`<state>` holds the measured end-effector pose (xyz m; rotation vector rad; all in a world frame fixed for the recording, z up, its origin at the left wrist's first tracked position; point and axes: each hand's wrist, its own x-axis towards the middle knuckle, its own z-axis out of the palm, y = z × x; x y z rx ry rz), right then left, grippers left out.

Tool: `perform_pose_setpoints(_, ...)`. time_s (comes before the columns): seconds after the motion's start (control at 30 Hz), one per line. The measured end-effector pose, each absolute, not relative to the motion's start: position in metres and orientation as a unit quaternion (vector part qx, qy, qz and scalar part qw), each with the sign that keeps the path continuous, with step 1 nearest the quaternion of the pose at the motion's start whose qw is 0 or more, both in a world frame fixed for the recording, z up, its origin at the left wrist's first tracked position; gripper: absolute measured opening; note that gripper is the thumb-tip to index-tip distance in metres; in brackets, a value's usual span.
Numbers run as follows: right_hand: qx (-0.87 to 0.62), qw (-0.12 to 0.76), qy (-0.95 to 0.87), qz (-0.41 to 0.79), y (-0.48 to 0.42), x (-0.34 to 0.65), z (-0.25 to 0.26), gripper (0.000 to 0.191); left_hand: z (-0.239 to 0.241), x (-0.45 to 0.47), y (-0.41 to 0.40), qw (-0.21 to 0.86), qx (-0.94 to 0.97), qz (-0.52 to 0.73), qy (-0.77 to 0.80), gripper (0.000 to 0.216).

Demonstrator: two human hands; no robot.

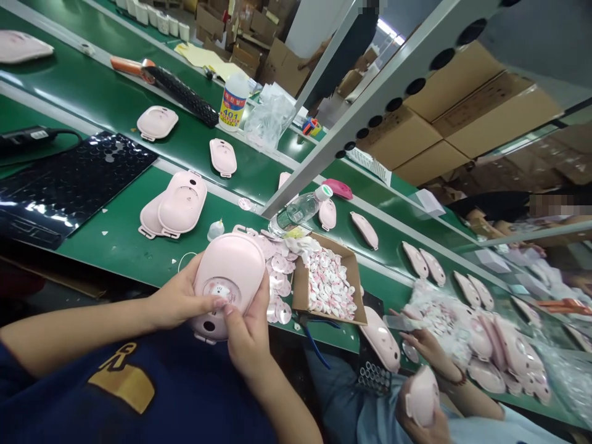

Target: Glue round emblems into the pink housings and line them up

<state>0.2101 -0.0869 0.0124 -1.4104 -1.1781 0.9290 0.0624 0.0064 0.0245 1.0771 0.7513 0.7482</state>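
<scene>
A pale pink oval plastic case is held up in front of my chest by both hands. My left hand wraps its left side and my right hand its right side. Both thumbs press on a round transparent window with a small cartoon face, set in the case's front. Behind the case lies a pile of round printed discs. Beside them, a cardboard box holds many small white-and-pink pieces. To the left, two stacked pink cases rest on the green bench.
A clear bottle leans near the metal post. A glue bottle stands farther back. Blue-handled pliers overhang the bench edge. Black sheets lie left. At right, a co-worker's hands handle another pink case.
</scene>
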Motion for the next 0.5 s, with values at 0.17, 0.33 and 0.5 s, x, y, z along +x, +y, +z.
perform_pose_setpoints(0.17, -0.47, 0.492, -0.614, 0.399, -0.089, 0.215, 0.011, 0.101, 0.025, 0.05, 0.002, 0.692, 0.451, 0.399, 0.397, 0.07)
perform_pose_setpoints(0.33, -0.446, 0.463, -0.67, 0.37, -0.084, 0.23, 0.02, 0.087, 0.049, 0.021, 0.041, 0.606, 0.329, 0.509, 0.515, 0.064)
perform_pose_setpoints(0.5, -0.534, 0.536, -0.617, 0.218, -0.109, 0.258, -0.019, 0.051, 0.085, -0.003, 0.14, 0.619, 0.378, 0.493, 0.481, 0.061)
